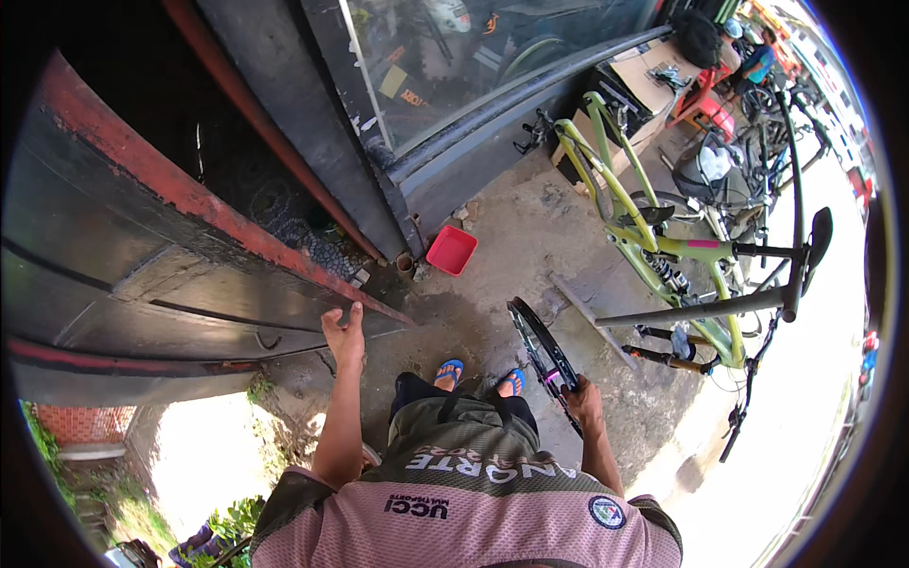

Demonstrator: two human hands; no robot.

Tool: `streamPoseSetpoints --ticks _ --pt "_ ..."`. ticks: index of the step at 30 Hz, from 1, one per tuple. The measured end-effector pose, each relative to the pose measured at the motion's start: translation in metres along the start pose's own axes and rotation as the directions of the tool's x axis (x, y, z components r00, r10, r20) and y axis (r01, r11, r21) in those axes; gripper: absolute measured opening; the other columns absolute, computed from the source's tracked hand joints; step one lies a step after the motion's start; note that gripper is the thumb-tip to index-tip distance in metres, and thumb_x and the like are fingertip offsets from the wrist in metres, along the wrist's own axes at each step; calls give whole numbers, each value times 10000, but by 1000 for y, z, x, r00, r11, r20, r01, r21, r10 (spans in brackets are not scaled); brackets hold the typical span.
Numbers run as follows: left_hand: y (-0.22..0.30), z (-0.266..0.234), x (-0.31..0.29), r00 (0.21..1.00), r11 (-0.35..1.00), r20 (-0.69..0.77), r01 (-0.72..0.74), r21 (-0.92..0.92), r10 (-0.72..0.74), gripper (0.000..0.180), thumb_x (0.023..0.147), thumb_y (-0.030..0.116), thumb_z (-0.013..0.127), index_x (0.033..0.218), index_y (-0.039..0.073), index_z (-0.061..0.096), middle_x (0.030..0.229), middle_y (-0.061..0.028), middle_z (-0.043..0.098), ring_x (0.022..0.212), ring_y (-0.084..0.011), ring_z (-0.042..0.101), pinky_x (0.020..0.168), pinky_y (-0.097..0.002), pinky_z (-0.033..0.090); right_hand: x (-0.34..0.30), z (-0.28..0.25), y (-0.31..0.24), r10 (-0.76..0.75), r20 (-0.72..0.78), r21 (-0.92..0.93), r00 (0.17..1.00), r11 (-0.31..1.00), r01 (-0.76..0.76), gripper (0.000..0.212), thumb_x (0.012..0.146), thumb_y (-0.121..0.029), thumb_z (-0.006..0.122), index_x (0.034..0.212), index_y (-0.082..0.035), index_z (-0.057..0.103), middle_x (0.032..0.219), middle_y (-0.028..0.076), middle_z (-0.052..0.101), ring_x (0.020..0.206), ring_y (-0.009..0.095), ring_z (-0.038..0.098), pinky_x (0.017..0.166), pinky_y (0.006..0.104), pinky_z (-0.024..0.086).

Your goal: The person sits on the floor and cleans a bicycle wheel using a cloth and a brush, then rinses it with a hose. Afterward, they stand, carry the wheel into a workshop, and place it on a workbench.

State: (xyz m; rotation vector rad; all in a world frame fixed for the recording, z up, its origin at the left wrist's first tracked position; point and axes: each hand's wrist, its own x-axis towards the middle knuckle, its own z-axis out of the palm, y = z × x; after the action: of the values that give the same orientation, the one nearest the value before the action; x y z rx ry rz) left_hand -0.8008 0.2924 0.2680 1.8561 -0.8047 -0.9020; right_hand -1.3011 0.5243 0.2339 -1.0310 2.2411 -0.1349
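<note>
My right hand grips the rim of a black bicycle wheel, which stands nearly edge-on beside my right leg. A pink-purple hub shows among its spokes, and its lower part is partly hidden by my hand and body. My left hand is raised with thumb and fingers apart, holding nothing. It is close to the red-edged grey metal door; whether it touches the door I cannot tell.
A yellow-green bicycle frame hangs on a grey repair stand at the right. Ahead, a red plastic basin lies on the concrete below a glass window. Several bicycles and a person are farther off.
</note>
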Motion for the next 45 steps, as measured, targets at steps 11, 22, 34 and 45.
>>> streamPoseSetpoints --ticks 11,22,34,45 --pt "64 -43 152 739 991 -667 -137 -11 94 973 806 613 914 1382 -11 439 1449 -314 349 1277 -398 401 1048 -521 466 -90 13 22 288 -176 122 941 955 -269 403 859 -389 790 1070 -49 740 1001 261 755 1014 467 718 847 533 560" --pt "162 -40 260 698 830 -482 -309 464 529 1610 727 826 826 1566 -287 20 1615 -558 38 1581 -616 62 1260 -590 308 -143 29 53 507 -181 250 843 853 -459 399 825 -310 790 1143 -71 761 1016 235 775 1027 440 734 880 519 572" --pt "184 -7 338 589 816 -587 -248 523 555 1712 729 1000 618 1485 -316 -175 1501 -657 -156 1454 -801 -101 1177 -822 110 -256 87 64 722 -263 509 640 667 -544 373 812 -260 745 1105 -28 747 927 278 733 930 461 718 837 512 555" --pt "170 -1 293 620 771 -589 -38 636 517 1249 943 650 727 1667 -67 5 1688 -455 -84 1552 -649 148 1219 -691 321 -326 126 138 893 -172 627 415 424 -653 371 772 -291 718 1034 -31 756 955 275 752 968 454 732 861 523 569"
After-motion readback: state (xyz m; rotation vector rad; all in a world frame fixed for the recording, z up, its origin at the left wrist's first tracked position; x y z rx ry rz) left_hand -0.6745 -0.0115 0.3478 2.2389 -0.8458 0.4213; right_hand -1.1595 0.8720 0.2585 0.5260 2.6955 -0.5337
